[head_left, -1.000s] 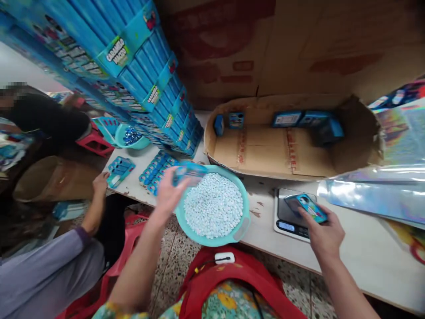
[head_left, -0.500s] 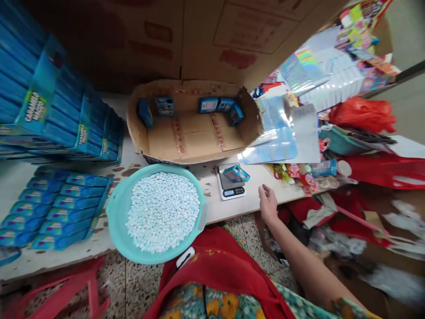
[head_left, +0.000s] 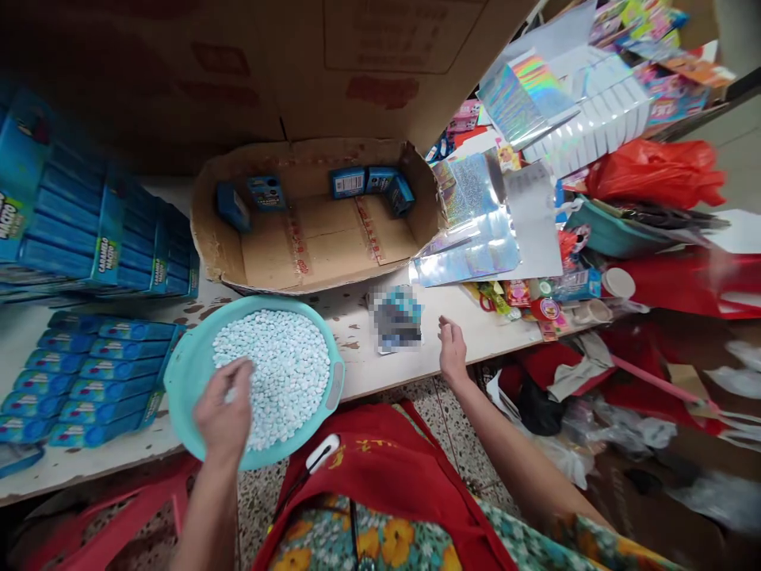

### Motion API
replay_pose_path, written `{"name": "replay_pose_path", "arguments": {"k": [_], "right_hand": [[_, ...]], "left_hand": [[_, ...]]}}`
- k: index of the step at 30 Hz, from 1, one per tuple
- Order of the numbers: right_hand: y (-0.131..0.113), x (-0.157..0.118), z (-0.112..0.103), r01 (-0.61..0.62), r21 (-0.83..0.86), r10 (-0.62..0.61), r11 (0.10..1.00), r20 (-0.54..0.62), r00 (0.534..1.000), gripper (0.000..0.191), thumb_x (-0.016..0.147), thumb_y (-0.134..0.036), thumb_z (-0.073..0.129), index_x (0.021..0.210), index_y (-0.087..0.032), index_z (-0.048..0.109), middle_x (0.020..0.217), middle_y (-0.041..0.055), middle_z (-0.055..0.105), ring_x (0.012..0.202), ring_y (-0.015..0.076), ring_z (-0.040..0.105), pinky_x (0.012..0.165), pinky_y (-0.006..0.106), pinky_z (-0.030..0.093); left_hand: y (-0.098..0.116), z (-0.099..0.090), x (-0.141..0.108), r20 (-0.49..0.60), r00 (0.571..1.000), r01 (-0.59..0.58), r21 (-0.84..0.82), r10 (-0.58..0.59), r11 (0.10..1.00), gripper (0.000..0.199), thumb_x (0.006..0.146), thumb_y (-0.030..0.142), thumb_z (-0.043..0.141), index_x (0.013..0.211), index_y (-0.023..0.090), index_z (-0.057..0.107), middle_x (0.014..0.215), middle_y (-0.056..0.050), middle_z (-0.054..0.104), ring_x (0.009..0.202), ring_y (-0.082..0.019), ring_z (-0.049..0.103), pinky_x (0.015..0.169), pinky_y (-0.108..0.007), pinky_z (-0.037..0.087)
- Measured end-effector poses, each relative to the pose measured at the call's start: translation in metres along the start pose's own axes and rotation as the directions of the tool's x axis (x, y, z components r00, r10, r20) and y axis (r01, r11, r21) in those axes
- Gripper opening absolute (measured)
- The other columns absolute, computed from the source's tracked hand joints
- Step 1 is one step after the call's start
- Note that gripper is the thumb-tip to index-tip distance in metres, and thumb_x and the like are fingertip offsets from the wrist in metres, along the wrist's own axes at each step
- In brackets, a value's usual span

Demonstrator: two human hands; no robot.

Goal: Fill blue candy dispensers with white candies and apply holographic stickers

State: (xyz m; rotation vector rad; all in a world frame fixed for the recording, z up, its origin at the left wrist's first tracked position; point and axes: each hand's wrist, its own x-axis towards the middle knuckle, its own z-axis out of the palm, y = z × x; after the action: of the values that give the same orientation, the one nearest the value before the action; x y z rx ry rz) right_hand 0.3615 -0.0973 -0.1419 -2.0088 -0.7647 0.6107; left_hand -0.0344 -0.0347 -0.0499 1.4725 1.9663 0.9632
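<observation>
Likely scooping sweets (head_left: 291, 365): left hand (head_left: 226, 408) over bowl (head_left: 336, 379), grip unclear; right hand (head_left: 453, 350), right of bowl, uncurled; next probably needs secure pinch

On our white table (head_left: 361, 366) we see blue boxes (head_left: 112, 388) at left, a turquoise basin (head_left: 183, 361) lower left, a carton (head_left: 267, 247) upper centre, shiny sheets (head_left: 469, 255) right of centre.

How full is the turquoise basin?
Partly full: white pellets spread broadly inside the turquoise basin, with bare inner wall showing around them; their depth cannot be told.
</observation>
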Motion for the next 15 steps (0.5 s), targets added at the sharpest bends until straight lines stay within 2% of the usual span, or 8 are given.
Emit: {"name": "replay_pose_path", "arguments": {"k": [3,5,8,10,12,15], "right_hand": [[-0.014,0.01,0.017,0.191,0.005,-0.19,0.982,0.117,0.975,0.066,0.074,-0.053,0.061,0.126,-0.017,0.044,0.131,0.0146,0.049,0.119,0.025,0.048,0.096,0.042,0.042],[-0.027,0.018,0.032,0.236,-0.009,-0.231,0.972,0.169,0.958,0.068,0.068,-0.049,0.069,0.122,-0.015,0.045,0.124,0.0141,0.053,0.111,0.0243,0.052,0.094,0.04,0.043],[-0.056,0.023,0.047,0.239,-0.019,-0.229,0.971,0.23,0.946,0.049,0.073,-0.048,0.067,0.107,-0.016,0.052,0.101,0.0079,0.062,0.092,0.0206,0.057,0.086,0.036,0.045],[-0.085,0.018,0.048,0.352,-0.012,-0.335,0.936,0.277,0.901,0.039,0.076,-0.047,0.066,0.101,-0.019,0.056,0.095,0.0053,0.062,0.089,0.0203,0.057,0.084,0.035,0.045],[-0.12,0.006,0.048,0.53,0.007,-0.498,0.848,0.355,0.791,0.034,0.078,-0.045,0.066,0.101,-0.021,0.059,0.097,0.0048,0.062,0.092,0.021,0.056,0.085,0.035,0.044],[-0.17,-0.018,0.059,0.744,0.018,-0.629,0.668,0.548,0.551,0.038,0.081,-0.044,0.065,0.112,-0.023,0.06,0.098,0.006,0.062,0.091,0.0223,0.056,0.083,0.035,0.043]], "left_hand": [[0.03,0.059,-0.012,0.23,0.973,0.029,-0.178,0.013,0.984,0.023,0.08,0.038,0.059,0.093,0.021,0.068,0.094,-0.003,0.069,0.09,-0.019,0.063,0.088,-0.033,0.048],[0.045,0.088,-0.013,0.323,0.945,0.151,-0.309,-0.045,0.939,0.027,0.079,0.04,0.061,0.095,0.019,0.067,0.091,-0.004,0.068,0.085,-0.018,0.064,0.082,-0.031,0.049],[0.06,0.114,-0.007,0.381,0.91,0.353,-0.504,-0.164,0.788,0.035,0.077,0.043,0.063,0.101,0.017,0.063,0.089,-0.005,0.067,0.077,-0.016,0.064,0.073,-0.029,0.05],[0.069,0.118,-0.001,0.377,0.899,0.423,-0.614,-0.224,0.666,0.038,0.078,0.045,0.063,0.104,0.017,0.062,0.094,-0.007,0.066,0.08,-0.016,0.064,0.074,-0.028,0.05],[0.079,0.115,0.005,0.397,0.881,0.471,-0.708,-0.256,0.526,0.041,0.08,0.049,0.06,0.107,0.017,0.061,0.101,-0.009,0.066,0.087,-0.017,0.064,0.077,-0.028,0.049],[0.087,0.102,0.014,0.462,0.849,0.523,-0.807,-0.256,0.276,0.046,0.084,0.055,0.051,0.105,0.016,0.063,0.105,-0.01,0.067,0.094,-0.018,0.063,0.081,-0.028,0.048]]}}
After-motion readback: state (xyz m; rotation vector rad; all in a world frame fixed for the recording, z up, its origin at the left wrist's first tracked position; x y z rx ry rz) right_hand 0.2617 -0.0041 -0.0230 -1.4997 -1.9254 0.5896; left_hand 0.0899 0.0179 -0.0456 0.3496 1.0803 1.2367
